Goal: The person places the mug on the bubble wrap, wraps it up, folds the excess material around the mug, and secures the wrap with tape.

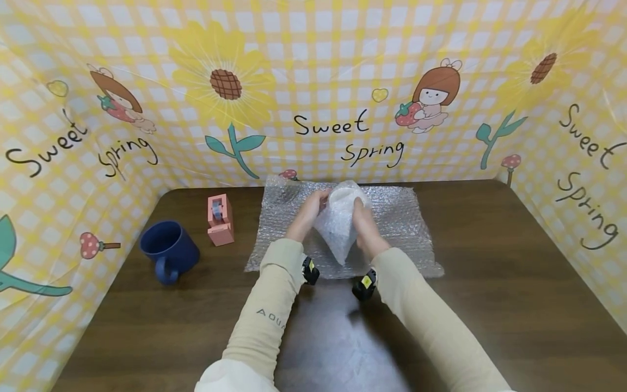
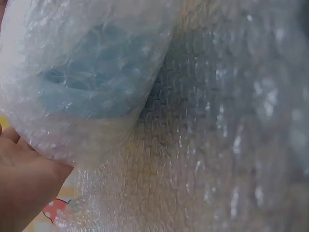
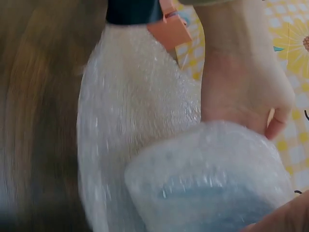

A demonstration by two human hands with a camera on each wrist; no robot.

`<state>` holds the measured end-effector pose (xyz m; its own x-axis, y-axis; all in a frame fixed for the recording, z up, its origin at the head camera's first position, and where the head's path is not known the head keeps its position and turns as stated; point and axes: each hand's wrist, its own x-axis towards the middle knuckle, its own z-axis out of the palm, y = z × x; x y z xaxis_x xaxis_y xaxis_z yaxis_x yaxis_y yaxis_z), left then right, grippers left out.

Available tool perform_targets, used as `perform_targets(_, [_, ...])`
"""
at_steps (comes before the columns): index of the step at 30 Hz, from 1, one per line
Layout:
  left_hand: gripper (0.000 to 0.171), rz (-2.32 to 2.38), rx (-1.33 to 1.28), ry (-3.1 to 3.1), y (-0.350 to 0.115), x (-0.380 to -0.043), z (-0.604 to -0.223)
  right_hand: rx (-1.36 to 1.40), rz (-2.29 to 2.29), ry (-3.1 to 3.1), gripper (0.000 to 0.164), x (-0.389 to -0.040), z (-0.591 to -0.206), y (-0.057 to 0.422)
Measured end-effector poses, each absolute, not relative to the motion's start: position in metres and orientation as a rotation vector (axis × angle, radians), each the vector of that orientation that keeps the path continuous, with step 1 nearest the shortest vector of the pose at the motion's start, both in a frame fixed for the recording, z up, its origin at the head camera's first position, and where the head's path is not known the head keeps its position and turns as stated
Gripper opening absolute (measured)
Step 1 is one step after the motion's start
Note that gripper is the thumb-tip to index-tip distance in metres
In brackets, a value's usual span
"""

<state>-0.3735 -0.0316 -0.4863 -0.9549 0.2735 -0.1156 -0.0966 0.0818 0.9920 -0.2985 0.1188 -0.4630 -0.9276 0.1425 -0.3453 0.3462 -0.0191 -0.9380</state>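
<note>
Both hands hold a bundle point(image 1: 338, 226) of bubble wrap, raised over the middle of a bubble wrap sheet point(image 1: 399, 223). Through the wrap a pale blue object point(image 2: 104, 77) shows in the left wrist view; its kind is blurred by the layers. My left hand point(image 1: 307, 213) grips the bundle's left side, fingertips partly hidden behind it. On the opposite side my right hand point(image 1: 366, 223) grips it, thumb along the front. The bundle narrows to a point at its lower, near end. In the right wrist view the wrapped bundle point(image 3: 203, 169) lies between the two hands.
A pink tape dispenser point(image 1: 220, 220) stands left of the sheet on the brown table point(image 1: 495, 283). Farther left is a dark blue mug point(image 1: 171, 247), handle toward me. Yellow checked cloth point(image 1: 313, 71) forms walls at the back and sides.
</note>
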Motion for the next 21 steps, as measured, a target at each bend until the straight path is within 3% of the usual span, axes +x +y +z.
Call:
perform_targets(2, [0.05, 1.925, 0.185, 2.11, -0.031, -0.35, -0.459, 0.575, -2.134, 2.09, 0.085, -0.298, -0.463, 0.112])
perform_targets(6, [0.051, 1.828, 0.143, 2.169, -0.03, -0.306, -0.404, 0.629, -2.292, 1.992, 0.087, -0.333, -0.502, 0.11])
perform_targets(13, [0.051, 1.715, 0.151, 2.19, -0.032, -0.278, -0.36, 0.66, -2.363, 1.824, 0.087, -0.373, -0.528, 0.115])
perform_targets(17, [0.052, 1.731, 0.152, 2.195, -0.027, -0.293, -0.371, 0.642, -2.281, 1.838, 0.081, -0.36, -0.493, 0.12])
perform_targets(21, [0.049, 1.776, 0.095, 2.232, -0.016, -0.302, -0.375, 0.564, -2.126, 1.913, 0.082, -0.312, -0.418, 0.125])
